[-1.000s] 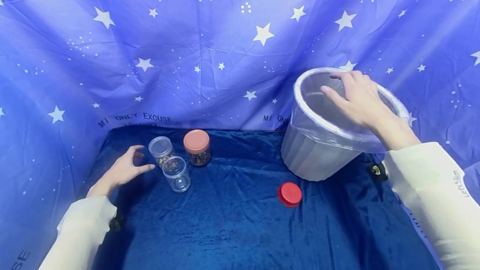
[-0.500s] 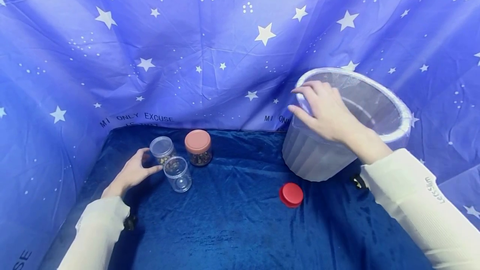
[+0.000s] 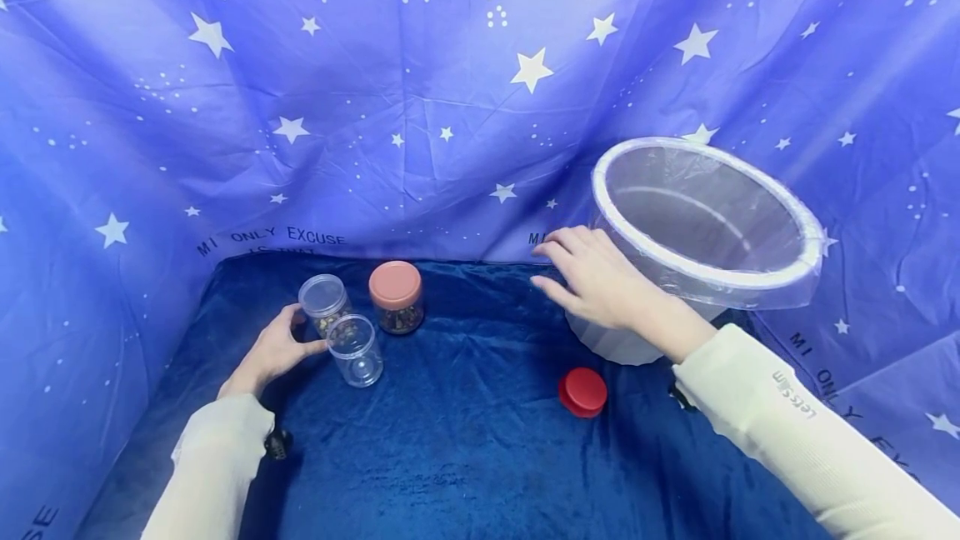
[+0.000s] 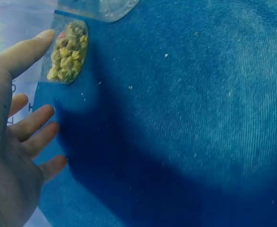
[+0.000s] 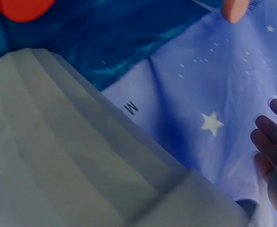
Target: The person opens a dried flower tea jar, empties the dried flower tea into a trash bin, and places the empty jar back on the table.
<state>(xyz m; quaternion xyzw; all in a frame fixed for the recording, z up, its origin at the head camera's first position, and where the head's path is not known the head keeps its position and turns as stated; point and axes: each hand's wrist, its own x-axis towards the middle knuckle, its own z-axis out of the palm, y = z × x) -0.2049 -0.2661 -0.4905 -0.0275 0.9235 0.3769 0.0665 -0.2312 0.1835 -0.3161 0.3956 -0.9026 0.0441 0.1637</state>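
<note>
Down from the mouth of the bin [image 3: 757, 279] and out past its left side has come my right hand [image 3: 603, 286], while my left hand [image 3: 270, 348] has slid closer to the bud jar [image 3: 322, 296]; jars, bin and red cap [image 3: 584, 391] keep their places.

Thumb and fingers of my left hand stand wide, facing the bud jar, a spread I judge to suit a round body too broad for a narrow pinch. The left wrist view shows the fingers well parted, with a gap between most of them and the buds [image 4: 68, 54]. Whether the thumb tip touches the bud jar or the empty jar [image 3: 357, 363], I cannot tell. The bud jar is just beyond those fingertips; the empty jar sits right of the thumb and nearer me. Such close spacing probably explains my hand coming in from the outer side. Farther right of that hand stands the pink jar [image 3: 396, 294].

My right hand holds nothing, its fingers loosely bent and apart from the thumb, in front of the bin's left wall. The bin rises behind it and to its right, the liner [image 3: 787, 297] folded over the rim, presumably so it cannot slip inside. Below that hand, toward me, the red cap lies on the cloth [image 3: 450, 448].
</note>
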